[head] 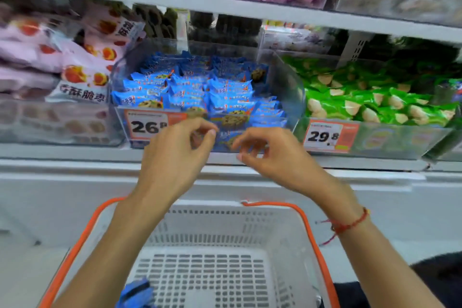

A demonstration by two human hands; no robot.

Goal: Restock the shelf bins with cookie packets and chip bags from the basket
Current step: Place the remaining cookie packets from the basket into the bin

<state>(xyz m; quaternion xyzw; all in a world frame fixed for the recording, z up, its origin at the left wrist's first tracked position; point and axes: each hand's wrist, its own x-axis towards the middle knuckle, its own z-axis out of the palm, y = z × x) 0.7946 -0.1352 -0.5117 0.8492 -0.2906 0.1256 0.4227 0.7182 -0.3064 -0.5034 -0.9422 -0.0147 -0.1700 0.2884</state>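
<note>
Clear plastic shelf bin [287, 77] of blue cookie packets [195, 90] — well filled; left hand [175, 155] and right hand [272, 155] hovered at its front, fingers loosely curled, holding nothing; white orange-rimmed basket [250, 227] below held one blue packet [136, 291] — best fetched next, laid flat atop the rows.

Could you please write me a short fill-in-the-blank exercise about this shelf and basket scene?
1. The bin above the 26.8 price tag holds cookie packets wrapped in ____.
2. The chip bags in the bin to its right are ____.
3. The white basket below the hands has a rim coloured ____.
4. The string bracelet sits on the person's ____ wrist.

Missing words: blue; green; orange; right
</note>
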